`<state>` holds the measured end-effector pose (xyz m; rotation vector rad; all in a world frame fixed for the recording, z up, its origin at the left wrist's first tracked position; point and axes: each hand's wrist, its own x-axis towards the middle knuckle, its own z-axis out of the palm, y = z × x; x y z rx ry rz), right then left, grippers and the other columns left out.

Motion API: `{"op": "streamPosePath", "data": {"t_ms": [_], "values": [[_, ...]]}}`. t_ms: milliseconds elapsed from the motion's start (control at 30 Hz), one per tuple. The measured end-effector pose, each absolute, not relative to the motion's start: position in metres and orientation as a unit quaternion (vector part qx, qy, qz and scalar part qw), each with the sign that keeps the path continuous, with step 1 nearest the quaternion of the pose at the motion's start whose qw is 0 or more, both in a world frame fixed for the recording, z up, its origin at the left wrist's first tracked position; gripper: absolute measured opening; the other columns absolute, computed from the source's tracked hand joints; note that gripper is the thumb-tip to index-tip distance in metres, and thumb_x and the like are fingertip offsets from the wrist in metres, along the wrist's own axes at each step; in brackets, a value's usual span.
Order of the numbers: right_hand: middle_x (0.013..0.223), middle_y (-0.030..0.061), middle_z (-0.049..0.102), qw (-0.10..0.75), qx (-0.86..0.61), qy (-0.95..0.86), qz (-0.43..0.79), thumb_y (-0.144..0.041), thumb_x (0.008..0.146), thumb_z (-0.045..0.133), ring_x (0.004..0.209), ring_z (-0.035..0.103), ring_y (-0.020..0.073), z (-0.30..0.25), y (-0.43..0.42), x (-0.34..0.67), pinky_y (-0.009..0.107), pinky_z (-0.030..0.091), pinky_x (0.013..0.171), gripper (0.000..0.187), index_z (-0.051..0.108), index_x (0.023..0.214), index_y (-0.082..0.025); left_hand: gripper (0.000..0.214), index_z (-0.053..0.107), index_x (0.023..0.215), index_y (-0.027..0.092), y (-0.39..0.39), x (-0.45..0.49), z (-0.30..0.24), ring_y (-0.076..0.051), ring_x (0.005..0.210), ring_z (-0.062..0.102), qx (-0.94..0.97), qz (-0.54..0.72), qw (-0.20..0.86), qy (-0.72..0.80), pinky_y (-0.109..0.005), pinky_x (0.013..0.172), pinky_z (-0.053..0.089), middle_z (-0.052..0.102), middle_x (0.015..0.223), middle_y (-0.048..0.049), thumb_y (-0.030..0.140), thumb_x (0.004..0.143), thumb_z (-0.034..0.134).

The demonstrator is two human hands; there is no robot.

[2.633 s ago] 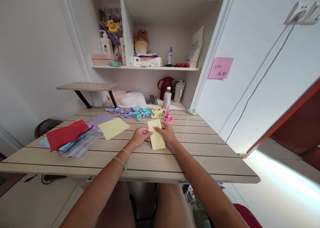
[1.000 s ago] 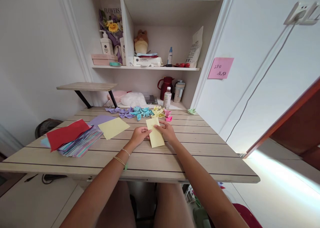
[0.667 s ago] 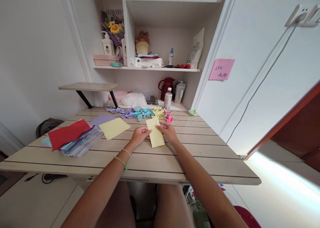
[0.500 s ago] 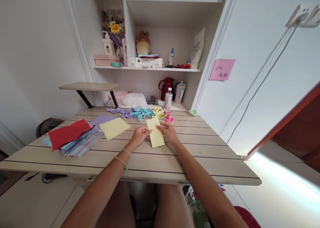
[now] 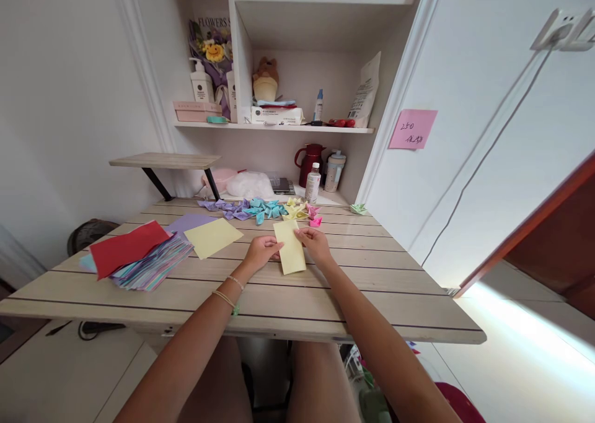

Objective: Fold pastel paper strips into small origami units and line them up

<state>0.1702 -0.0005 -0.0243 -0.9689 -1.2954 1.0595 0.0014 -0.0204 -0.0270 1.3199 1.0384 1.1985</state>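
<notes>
Between the near and far edges of the table [image 5: 385, 311], about midway across, a yellow strip [image 5: 292, 256] was held in two hands: the left hand's [image 5: 263, 251] grip pinched its left edge, the right hand's [image 5: 315, 244] its upper right edge. Small folded shapes [image 5: 264, 209] along the far edge looked finished; the strip seemed barely begun, and a paper stack [image 5: 151, 263] and yellow sheet [image 5: 212, 237] toward the left edge appeared unworked.

The left forearm [image 5: 204, 327] and right forearm [image 5: 367, 311] converge forward; the left hand [image 5: 261, 253] and right hand [image 5: 316, 246] face each other, each curled in a pinch.
</notes>
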Motion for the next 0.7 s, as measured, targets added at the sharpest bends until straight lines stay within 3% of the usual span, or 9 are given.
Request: {"op": "streamPosePath", "data": {"t_ms": [233,400,600,700], "values": [[0.053,0.0,0.055,0.603,-0.439,-0.558,0.363,-0.054,0.066,0.059,0.051,0.047,0.0127,-0.021,-0.005,0.169,0.023,0.036,0.047,0.039,0.057,0.054,-0.017,0.033,0.062,0.069,0.01,-0.02,0.003,-0.03,-0.012,0.051,0.061,0.561,0.479,0.527,0.422,-0.024,0.052,0.053,0.067,0.065,-0.0065,0.037,0.055,0.075],[0.072,0.0034,0.063,0.632,-0.412,-0.53,0.386,-0.05,0.063,0.062,0.063,0.054,0.0156,-0.018,-0.006,0.168,0.024,0.042,0.055,0.036,0.062,0.077,-0.016,0.033,0.063,0.072,0.01,-0.02,0.003,-0.03,-0.013,0.052,0.061,0.579,0.467,0.521,0.419,-0.024,0.051,0.052,0.067,0.066,-0.007,0.037,0.057,0.074],[0.058,0.0003,0.056,0.653,-0.442,-0.529,0.314,-0.051,0.071,0.054,0.058,0.05,0.0135,-0.014,-0.011,0.17,0.024,0.041,0.056,0.036,0.058,0.06,-0.017,0.032,0.063,0.069,0.01,-0.021,0.005,-0.031,-0.013,0.053,0.061,0.585,0.466,0.519,0.413,-0.024,0.05,0.051,0.068,0.066,-0.007,0.037,0.055,0.075],[0.067,0.0011,0.06,0.665,-0.412,-0.519,0.344,-0.051,0.07,0.056,0.064,0.054,0.0142,-0.014,-0.008,0.171,0.025,0.044,0.062,0.036,0.062,0.073,-0.017,0.032,0.063,0.068,0.011,-0.021,0.005,-0.031,-0.014,0.053,0.062,0.585,0.467,0.515,0.418,-0.025,0.051,0.052,0.068,0.066,-0.0072,0.037,0.055,0.075]]}}
